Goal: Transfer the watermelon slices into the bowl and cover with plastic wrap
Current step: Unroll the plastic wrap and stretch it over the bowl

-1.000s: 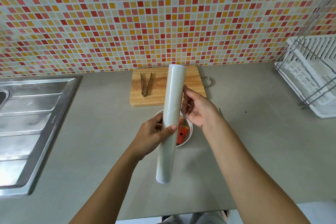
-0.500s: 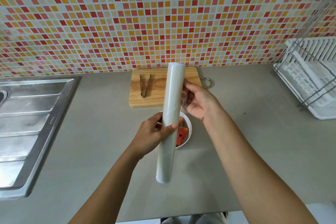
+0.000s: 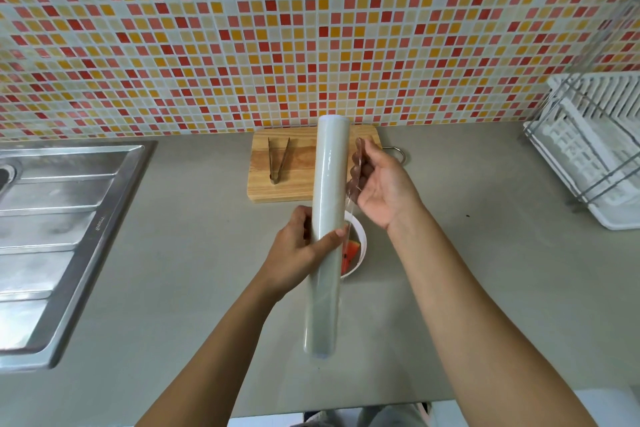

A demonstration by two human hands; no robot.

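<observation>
Watermelon slices [image 3: 350, 252] in white bowl [image 3: 362, 236] on grey counter [image 3: 194, 253], mostly hidden behind plastic wrap roll [image 3: 327, 204]. Holds roll in the air above bowl, long axis running away from the body, far end over wooden cutting board [image 3: 298, 165], near end lower and closer to the body. Grips roll near mid-length with left hand [image 3: 294, 253]: thumb across the front, fingers curled round the back. Pinches free film edge [image 3: 349, 206] with right hand [image 3: 382, 184] just right of the roll, fingers bent and partly seen through the clear film; narrow strip of film drawn off the roll.

On cutting board, beyond bowl: metal tongs [image 3: 278, 160], joined end toward the body. Left of counter: steel sink drainboard [image 3: 52, 218]. Far right: white dish rack [image 3: 595, 149]. Behind: mosaic tile wall [image 3: 311, 28].
</observation>
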